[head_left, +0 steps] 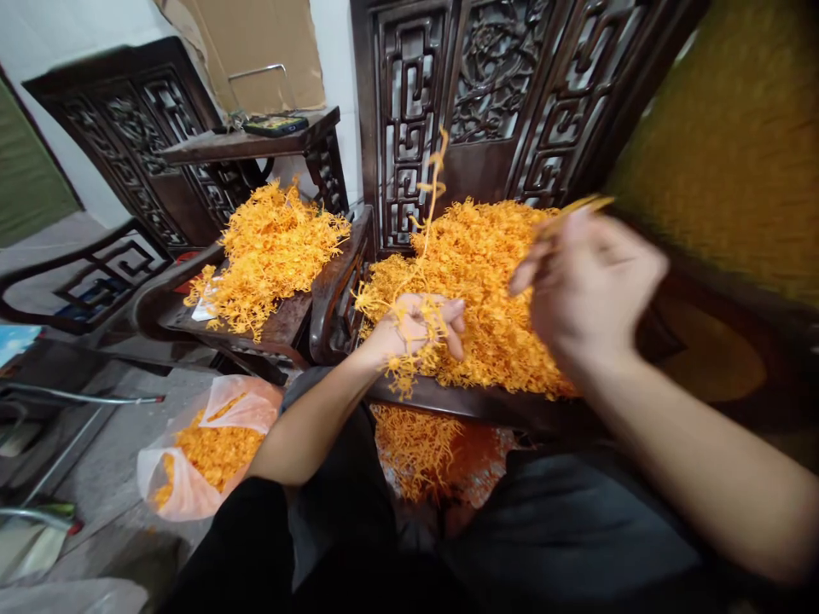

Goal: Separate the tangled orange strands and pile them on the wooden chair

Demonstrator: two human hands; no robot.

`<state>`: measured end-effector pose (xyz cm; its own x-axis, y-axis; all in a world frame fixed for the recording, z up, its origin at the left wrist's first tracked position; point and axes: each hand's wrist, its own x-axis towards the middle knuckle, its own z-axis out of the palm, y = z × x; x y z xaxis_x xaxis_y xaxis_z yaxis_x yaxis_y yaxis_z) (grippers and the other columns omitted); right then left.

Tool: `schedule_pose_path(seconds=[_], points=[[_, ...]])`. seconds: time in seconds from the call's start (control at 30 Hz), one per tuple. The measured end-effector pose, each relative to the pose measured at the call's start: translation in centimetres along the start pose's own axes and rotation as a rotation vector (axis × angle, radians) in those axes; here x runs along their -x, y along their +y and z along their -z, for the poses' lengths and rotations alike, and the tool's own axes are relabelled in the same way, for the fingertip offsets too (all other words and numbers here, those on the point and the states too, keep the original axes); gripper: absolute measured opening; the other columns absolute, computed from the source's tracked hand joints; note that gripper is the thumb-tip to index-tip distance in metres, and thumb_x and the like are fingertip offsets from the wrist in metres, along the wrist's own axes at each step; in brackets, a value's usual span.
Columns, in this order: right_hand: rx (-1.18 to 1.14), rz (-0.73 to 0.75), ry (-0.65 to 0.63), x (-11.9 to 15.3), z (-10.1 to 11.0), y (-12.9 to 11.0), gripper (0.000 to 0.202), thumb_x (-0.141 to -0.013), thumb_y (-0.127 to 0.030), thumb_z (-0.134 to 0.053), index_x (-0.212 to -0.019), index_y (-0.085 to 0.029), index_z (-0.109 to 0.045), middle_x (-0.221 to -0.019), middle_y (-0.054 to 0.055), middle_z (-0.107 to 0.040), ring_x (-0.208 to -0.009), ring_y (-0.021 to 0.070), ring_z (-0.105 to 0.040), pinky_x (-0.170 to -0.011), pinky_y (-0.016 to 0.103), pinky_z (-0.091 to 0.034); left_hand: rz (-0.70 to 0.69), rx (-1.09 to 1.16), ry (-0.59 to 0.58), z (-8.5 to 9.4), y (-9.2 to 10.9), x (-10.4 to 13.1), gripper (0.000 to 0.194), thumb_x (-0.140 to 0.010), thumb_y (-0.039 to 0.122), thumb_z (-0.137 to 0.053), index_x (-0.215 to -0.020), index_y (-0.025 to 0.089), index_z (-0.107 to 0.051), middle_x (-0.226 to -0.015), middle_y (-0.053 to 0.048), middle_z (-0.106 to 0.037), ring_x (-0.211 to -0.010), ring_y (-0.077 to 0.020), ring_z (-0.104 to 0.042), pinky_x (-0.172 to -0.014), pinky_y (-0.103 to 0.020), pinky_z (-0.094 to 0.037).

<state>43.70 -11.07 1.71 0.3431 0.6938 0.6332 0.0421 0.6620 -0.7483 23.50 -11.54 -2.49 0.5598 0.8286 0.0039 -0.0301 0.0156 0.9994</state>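
Note:
My left hand (419, 326) is palm up with its fingers curled, holding a bunch of orange branched plastic-looking pieces (402, 375). From that bunch one thin orange strand (435, 192) rises in the air. My right hand (592, 281), smeared by motion, is closed to the right of it, and a thin orange strip (585, 205) sticks out at its top. Below and behind both hands, a large heap of the same orange pieces (486, 281) covers the seat of a dark carved wooden chair.
A second orange heap (275, 247) lies on a wooden side table to the left. On the floor stands a pinkish plastic bag (236, 396) with orange pieces inside. More orange strands (415, 452) sit beneath the seat edge. A phone (276, 126) rests on the upper shelf.

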Motion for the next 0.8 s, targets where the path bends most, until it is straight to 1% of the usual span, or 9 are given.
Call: schedule_pose_path(seconds=[0.07,0.1,0.2,0.27,0.37,0.47,0.6,0.7,0.8], points=[[-0.128,0.013,0.155,-1.5,0.7,0.1,0.025,-0.098,-0.036,-0.063,-0.078,-0.021,-0.067,-0.070,0.003,-0.058,-0.052,0.0123,-0.059,-0.046,0.029,-0.044,0.012,0.066,-0.019,0.7,-0.6,-0.1,0.045,-0.093,0.057,-0.065,-0.080,0.014,-0.069,-0.066,-0.005,-0.073,-0.039,-0.0030,-0.038,-0.041,-0.022,-0.027],[-0.130,-0.025,0.151,-1.8,0.9,0.2,0.024,-0.097,-0.033,-0.061,-0.078,-0.020,-0.067,-0.070,0.004,-0.059,-0.053,0.0133,-0.061,-0.047,0.029,-0.047,0.004,0.118,-0.034,0.9,-0.8,-0.2,0.043,-0.093,0.056,-0.066,-0.086,0.014,-0.071,-0.070,-0.005,-0.073,-0.039,-0.0026,-0.038,-0.042,-0.022,-0.029],[-0.028,-0.206,-0.006,-1.1,0.8,0.5,0.013,-0.089,-0.024,-0.064,-0.083,-0.016,-0.072,-0.072,0.005,-0.065,-0.053,0.0136,-0.063,-0.047,0.028,-0.049,-0.041,0.282,-0.101,1.1,-0.8,-0.4,0.041,-0.089,0.049,-0.073,-0.112,0.015,-0.073,-0.077,0.001,-0.065,-0.042,-0.0015,-0.039,-0.046,-0.024,-0.035],[0.034,-0.243,-0.117,0.1,0.3,0.6,0.011,-0.088,-0.021,-0.065,-0.092,-0.016,-0.074,-0.076,0.004,-0.068,-0.053,0.0123,-0.063,-0.050,0.027,-0.050,-0.033,0.352,-0.135,0.8,-0.4,-0.4,0.049,-0.086,0.045,-0.077,-0.126,0.018,-0.070,-0.074,0.004,-0.055,-0.044,-0.0010,-0.034,-0.046,-0.023,-0.031],[0.105,-0.163,-0.226,1.4,-0.2,0.4,0.016,-0.089,-0.017,-0.058,-0.095,-0.020,-0.072,-0.081,0.003,-0.066,-0.057,0.0114,-0.059,-0.052,0.028,-0.047,-0.017,0.407,-0.129,0.4,0.3,-0.2,0.052,-0.085,0.041,-0.079,-0.130,0.018,-0.067,-0.073,0.005,-0.048,-0.048,-0.0014,-0.030,-0.047,-0.022,-0.024],[0.220,0.021,-0.350,1.9,-0.1,-0.3,0.024,-0.084,-0.009,-0.050,-0.088,-0.021,-0.070,-0.078,0.003,-0.057,-0.063,0.0131,-0.053,-0.056,0.029,-0.042,-0.012,0.470,-0.123,0.5,0.5,0.1,0.056,-0.080,0.031,-0.083,-0.132,0.019,-0.065,-0.074,0.005,-0.049,-0.052,-0.0023,-0.033,-0.050,-0.022,-0.024],[0.430,0.270,-0.673,2.6,-0.5,-1.2,0.024,-0.092,-0.017,-0.054,-0.108,-0.020,-0.071,-0.085,0.005,-0.061,-0.074,0.0171,-0.057,-0.068,0.034,-0.046,-0.027,0.506,-0.103,1.1,-0.5,-0.1,0.087,-0.063,0.008,-0.084,-0.143,0.027,-0.057,-0.089,0.002,-0.060,-0.066,-0.0061,-0.050,-0.056,-0.021,-0.034],[0.559,0.292,-0.834,3.4,-1.3,-1.3,0.027,-0.098,-0.027,-0.060,-0.123,-0.019,-0.068,-0.102,0.009,-0.071,-0.085,0.0194,-0.066,-0.076,0.035,-0.050,0.009,0.462,-0.102,1.5,-1.8,-0.6,0.108,-0.053,0.001,-0.082,-0.151,0.032,-0.050,-0.087,0.003,-0.063,-0.066,-0.0077,-0.051,-0.057,-0.021,-0.037],[0.624,0.238,-0.820,3.9,-1.6,-0.9,0.014,-0.099,-0.027,-0.060,-0.105,-0.019,-0.070,-0.096,0.008,-0.072,-0.082,0.0186,-0.066,-0.073,0.034,-0.049,0.062,0.458,-0.141,1.5,-2.3,-0.8,0.126,-0.049,0.000,-0.085,-0.160,0.034,-0.037,-0.076,0.006,-0.060,-0.063,-0.0093,-0.052,-0.059,-0.022,-0.039]])
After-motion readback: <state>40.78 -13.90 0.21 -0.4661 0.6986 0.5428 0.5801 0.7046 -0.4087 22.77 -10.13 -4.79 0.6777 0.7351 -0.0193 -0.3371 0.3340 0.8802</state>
